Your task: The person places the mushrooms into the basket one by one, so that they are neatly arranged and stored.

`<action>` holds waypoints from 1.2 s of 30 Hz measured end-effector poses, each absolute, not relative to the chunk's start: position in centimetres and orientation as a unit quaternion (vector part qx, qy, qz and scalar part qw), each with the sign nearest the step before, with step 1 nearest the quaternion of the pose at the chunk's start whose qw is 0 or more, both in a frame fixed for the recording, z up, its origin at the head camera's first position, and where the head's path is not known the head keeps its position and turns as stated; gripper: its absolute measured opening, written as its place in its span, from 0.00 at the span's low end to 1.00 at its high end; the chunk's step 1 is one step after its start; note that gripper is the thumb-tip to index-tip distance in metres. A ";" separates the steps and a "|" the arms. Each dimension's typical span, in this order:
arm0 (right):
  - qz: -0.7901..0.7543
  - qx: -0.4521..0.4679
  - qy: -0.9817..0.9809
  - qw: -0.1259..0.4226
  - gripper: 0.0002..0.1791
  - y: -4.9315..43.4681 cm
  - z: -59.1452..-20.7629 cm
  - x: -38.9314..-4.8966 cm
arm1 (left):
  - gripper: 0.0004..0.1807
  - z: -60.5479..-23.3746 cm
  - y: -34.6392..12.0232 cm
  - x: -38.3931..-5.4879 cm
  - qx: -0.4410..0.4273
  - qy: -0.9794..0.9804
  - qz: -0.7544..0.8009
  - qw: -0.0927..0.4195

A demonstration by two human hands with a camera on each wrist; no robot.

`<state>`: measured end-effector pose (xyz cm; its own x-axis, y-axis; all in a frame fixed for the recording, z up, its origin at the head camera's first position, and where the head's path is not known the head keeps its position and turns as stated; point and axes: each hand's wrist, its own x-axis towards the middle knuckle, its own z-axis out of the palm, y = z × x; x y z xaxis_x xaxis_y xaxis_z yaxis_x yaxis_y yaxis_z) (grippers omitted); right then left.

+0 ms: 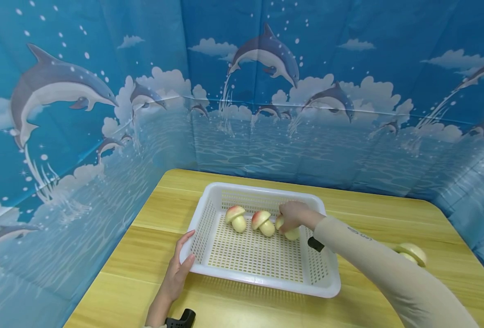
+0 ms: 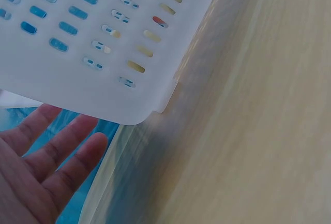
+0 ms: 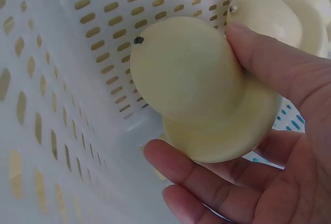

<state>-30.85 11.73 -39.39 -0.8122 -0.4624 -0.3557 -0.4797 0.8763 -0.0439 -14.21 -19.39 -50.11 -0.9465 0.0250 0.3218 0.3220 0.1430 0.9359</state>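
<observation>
A white slotted plastic basket (image 1: 258,281) stands on the table. Inside lie pale yellow toy mushrooms with a reddish blush on their caps: one on the left (image 1: 238,222), one in the middle (image 1: 265,228). My right hand (image 1: 294,214) reaches in over the right wall and holds a third toy mushroom (image 3: 181,74). Its thumb lies along one side and its fingers sit by the cap. At the basket's left front corner is my left hand (image 1: 175,273), its extended fingers (image 2: 77,167) touching the rim.
Another pale yellow toy mushroom (image 1: 412,253) lies on the wooden table (image 1: 143,259) at the right, partly behind my right sleeve (image 1: 373,255). A blue dolphin-printed curtain (image 1: 242,150) hangs around the table's back and sides.
</observation>
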 end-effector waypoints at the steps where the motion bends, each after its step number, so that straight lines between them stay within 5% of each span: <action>1: 0.021 -0.246 0.952 0.183 0.19 11.8 -39.4 -30.9 | 0.29 -50.1 -19.4 -14.2 -0.116 -0.747 -0.644 0.115; 36: 0.034 -0.231 0.957 0.172 0.20 12.0 -39.9 -30.8 | 0.29 -50.1 -19.3 -14.2 -0.108 -0.744 -0.651 0.106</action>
<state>-30.84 12.04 -39.91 -0.8340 -0.4314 -0.3440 -0.4546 0.8906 -0.0149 -14.23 -19.29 -50.08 -0.9542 0.0224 0.2984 0.2988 0.1295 0.9455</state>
